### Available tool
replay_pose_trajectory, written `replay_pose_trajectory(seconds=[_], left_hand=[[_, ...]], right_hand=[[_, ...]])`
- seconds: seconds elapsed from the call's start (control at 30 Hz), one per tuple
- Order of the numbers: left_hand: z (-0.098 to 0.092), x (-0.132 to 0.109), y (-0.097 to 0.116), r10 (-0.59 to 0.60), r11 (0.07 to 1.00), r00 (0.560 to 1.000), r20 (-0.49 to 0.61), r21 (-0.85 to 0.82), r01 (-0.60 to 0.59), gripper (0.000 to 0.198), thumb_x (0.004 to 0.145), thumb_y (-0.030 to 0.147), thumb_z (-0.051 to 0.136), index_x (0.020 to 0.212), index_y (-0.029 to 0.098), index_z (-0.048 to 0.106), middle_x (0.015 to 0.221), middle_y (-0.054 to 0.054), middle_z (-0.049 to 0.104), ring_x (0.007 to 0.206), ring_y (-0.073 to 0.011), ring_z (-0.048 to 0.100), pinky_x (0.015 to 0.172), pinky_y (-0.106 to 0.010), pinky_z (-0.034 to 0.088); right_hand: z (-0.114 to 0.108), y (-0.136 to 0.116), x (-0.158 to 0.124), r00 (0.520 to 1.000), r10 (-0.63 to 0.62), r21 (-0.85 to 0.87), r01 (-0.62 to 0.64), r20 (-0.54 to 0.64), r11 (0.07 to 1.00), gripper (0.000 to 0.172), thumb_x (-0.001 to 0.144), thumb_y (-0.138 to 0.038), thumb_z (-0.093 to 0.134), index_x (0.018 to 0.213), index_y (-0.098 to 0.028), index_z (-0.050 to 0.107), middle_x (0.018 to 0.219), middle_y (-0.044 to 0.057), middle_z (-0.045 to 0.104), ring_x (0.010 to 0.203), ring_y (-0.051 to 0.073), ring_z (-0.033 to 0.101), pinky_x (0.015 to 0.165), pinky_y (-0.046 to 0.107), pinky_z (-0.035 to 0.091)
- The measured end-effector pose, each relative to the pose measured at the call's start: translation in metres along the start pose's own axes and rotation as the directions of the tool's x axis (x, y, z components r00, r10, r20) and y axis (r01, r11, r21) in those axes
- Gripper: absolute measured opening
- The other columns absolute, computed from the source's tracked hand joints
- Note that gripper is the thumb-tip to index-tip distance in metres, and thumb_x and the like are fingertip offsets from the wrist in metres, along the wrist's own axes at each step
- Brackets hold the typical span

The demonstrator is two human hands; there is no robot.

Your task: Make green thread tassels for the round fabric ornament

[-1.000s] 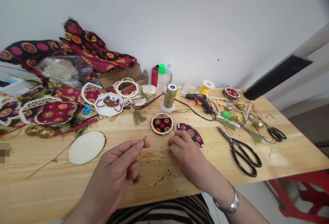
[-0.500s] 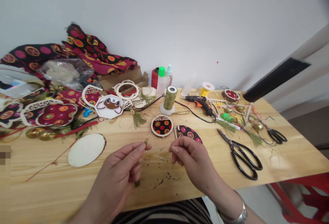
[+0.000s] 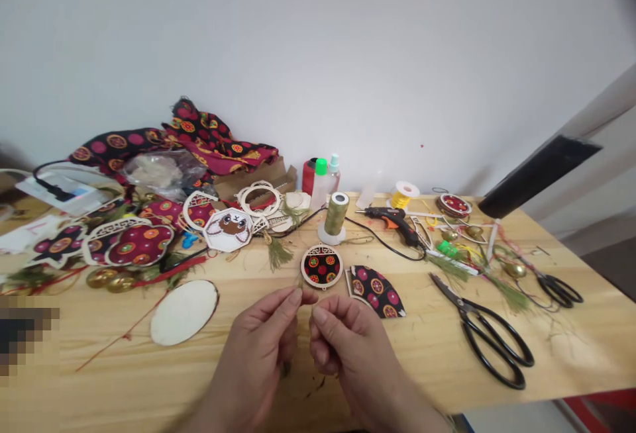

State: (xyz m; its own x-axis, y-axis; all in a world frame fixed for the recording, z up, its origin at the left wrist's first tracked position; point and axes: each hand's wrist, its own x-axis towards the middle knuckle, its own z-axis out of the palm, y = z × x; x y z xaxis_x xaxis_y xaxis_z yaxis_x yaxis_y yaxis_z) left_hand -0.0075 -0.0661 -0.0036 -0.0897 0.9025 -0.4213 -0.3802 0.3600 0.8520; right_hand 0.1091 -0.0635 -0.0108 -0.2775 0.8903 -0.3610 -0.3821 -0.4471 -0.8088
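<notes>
Near the front edge of the bench, the left hand has its grip pinched on the top of a little green tassel. The right hand has its grip closed just beside it. The tassel looks light, soft and floppy, so it is best held by its tied top.

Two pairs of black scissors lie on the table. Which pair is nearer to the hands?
The large scissors, right of the right hand, with long blades and big loop handles. The small scissors lie farther right on the table.

Black scissors, glue gun (corded), thread spool
</notes>
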Motion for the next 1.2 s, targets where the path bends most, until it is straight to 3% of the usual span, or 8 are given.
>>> replay_pose_trajectory(seconds=[0.23,0.73,1.0,1.13,1.2], left_hand=[[-0.001,0.003,-0.007,-0.02,1.0,1.0,-0.006,-0.019,0.02,0.031,0.072,0.04,0.068,0.087,0.013,0.072,0.043,0.01,0.028,0.043,-0.0057,0.019,0.04,-0.019,0.016],[0.0,0.002,-0.005,-0.009,1.0,1.0,-0.009,0.006,0.009,0.033,0.071,0.04,0.068,0.09,0.014,0.073,0.041,0.01,0.031,0.042,-0.0059,0.024,0.04,-0.018,0.022],[0.002,0.004,-0.008,-0.044,0.999,0.999,0.029,0.017,0.044,0.034,0.072,0.039,0.067,0.095,0.014,0.071,0.045,0.006,0.044,0.039,-0.0069,0.034,0.038,-0.019,0.027],[0.002,0.004,-0.008,-0.054,0.999,0.997,0.057,0.007,0.054,0.032,0.071,0.038,0.068,0.093,0.015,0.071,0.047,0.006,0.046,0.04,-0.0068,0.034,0.038,-0.019,0.027],[0.001,0.004,-0.006,-0.018,0.999,1.0,0.025,0.031,0.017,0.029,0.07,0.037,0.07,0.088,0.015,0.072,0.045,0.007,0.041,0.041,-0.0061,0.03,0.038,-0.018,0.024]], right_hand=[[0.0,0.004,0.002,1.0,0.021,-0.05,-0.021,-0.003,0.999,0.025,0.076,-0.035,0.062,0.07,-0.013,0.053,0.044,-0.005,0.049,0.038,0.004,0.039,0.038,0.015,0.025],[0.0,0.008,0.002,0.997,0.071,0.047,-0.072,0.024,0.996,0.029,0.07,-0.038,0.066,0.064,-0.013,0.053,0.044,-0.003,0.051,0.036,0.003,0.041,0.036,0.014,0.026],[0.001,0.007,0.005,0.997,0.037,0.047,-0.04,0.064,0.998,0.03,0.072,-0.038,0.064,0.062,-0.012,0.053,0.047,-0.001,0.052,0.037,0.004,0.041,0.036,0.014,0.029],[-0.002,0.003,0.004,0.991,0.061,-0.064,-0.053,0.117,0.997,0.03,0.075,-0.041,0.061,0.067,-0.012,0.057,0.055,0.001,0.055,0.042,0.008,0.049,0.041,0.02,0.04],[-0.007,-0.003,0.003,0.996,-0.079,-0.228,0.086,0.037,0.97,0.025,0.076,-0.037,0.06,0.077,-0.013,0.063,0.066,0.004,0.061,0.055,0.012,0.056,0.053,0.025,0.046]])
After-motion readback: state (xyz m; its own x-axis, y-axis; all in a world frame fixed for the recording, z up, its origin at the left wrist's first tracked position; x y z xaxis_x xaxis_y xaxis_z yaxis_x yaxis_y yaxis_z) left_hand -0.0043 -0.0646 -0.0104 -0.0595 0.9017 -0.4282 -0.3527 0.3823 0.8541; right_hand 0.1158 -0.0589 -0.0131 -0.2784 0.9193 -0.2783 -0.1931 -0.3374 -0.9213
